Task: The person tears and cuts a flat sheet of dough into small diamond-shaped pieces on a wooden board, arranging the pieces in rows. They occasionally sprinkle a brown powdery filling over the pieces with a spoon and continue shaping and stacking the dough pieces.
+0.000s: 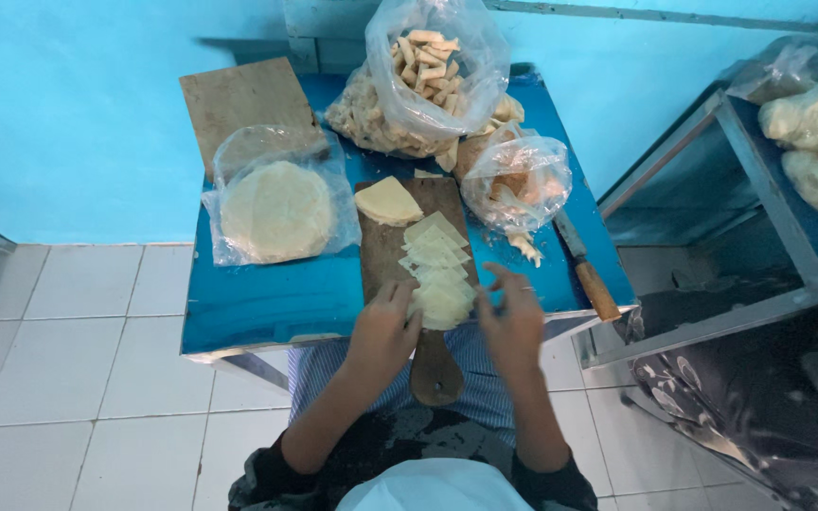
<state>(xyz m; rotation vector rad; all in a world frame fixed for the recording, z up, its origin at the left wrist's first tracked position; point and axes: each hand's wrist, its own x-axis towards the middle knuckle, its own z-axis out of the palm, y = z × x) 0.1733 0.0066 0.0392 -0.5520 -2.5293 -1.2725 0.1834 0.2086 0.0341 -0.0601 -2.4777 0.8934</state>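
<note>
Handling: row of cut dough pieces (437,270) on a paddle-shaped wooden board (385,251)
Left hand (382,333): grip loose, fingertips touching nearest piece
Right hand (513,317): grip wide, empty
Worktop (267,298): blue

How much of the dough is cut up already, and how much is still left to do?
Done: a big clear bag already holds many small cut pieces. In hand: the left hand and right hand touch a row of cut dough pieces on the wooden board. Left: a wedge of dough uncut on the board, and a round flat sheet in its bag.
</note>
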